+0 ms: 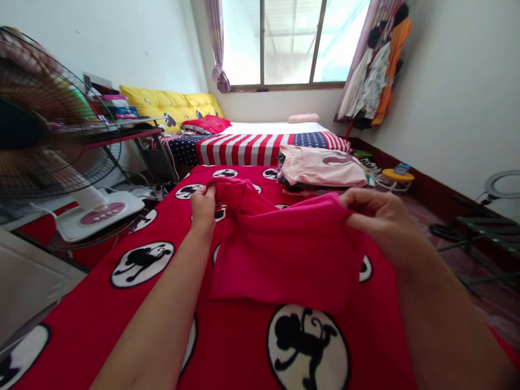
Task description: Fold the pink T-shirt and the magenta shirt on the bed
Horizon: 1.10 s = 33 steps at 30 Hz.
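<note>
A bright pink garment [284, 254], probably a shirt though its cut is hard to make out, hangs stretched between my two hands. My left hand [203, 206] pinches its bunched far-left part. At the upper right corner, my right hand [371, 216] grips the cloth between thumb and fingers. The garment's lower edge hangs over a red blanket [235, 346] with black monkey figures in white circles. Beyond it, a pile of folded clothes [320, 170] with a light pink shirt on top sits at the blanket's far right.
On the left a standing fan [93, 211] is close to the blanket's edge, beside a small desk [130, 135]. A second bed with a stars-and-stripes cover [247, 149] lies under the window. Clothes [374, 81] hang at the right wall, above a yellow stool [398, 175].
</note>
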Motion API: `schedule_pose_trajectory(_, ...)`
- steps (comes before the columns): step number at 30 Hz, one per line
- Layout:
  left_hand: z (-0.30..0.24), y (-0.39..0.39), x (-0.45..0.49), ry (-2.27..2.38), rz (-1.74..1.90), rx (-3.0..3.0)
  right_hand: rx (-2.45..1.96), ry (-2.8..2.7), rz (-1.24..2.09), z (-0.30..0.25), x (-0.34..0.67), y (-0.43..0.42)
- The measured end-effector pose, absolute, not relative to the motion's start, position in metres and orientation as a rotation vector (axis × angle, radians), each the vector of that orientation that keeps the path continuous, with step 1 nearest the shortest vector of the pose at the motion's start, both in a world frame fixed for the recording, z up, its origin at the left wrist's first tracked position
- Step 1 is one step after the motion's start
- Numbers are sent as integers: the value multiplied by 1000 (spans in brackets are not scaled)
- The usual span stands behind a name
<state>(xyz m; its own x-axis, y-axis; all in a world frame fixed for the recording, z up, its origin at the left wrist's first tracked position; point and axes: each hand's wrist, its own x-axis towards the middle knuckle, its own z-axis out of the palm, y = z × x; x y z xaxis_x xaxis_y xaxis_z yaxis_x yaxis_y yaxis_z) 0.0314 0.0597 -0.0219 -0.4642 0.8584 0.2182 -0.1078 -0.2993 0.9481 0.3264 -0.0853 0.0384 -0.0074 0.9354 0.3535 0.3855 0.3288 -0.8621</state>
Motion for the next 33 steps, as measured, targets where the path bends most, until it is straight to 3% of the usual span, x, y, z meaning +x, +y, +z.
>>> schedule_pose_trajectory(4, -19, 60, 25, 1278, 1881, 1010, -1004, -2218, 1268, 53, 316, -103)
schedule_pose_trajectory(7, -17, 61, 23, 1262, 1910, 1002, -1045, -2079, 1470, 46, 310, -100)
schedule_pose_trajectory(21, -7, 56, 22, 1209, 1903, 954, -1648, -2323, 1092, 15, 274, -91)
schedule_pose_trajectory(28, -1, 57, 14, 908, 1962, 667, -1449, -1149, 409, 26, 326, -69)
schedule_pose_trajectory(33, -5, 64, 6, 787, 2027, 510, -1061, -688, 530, 21, 348, -59)
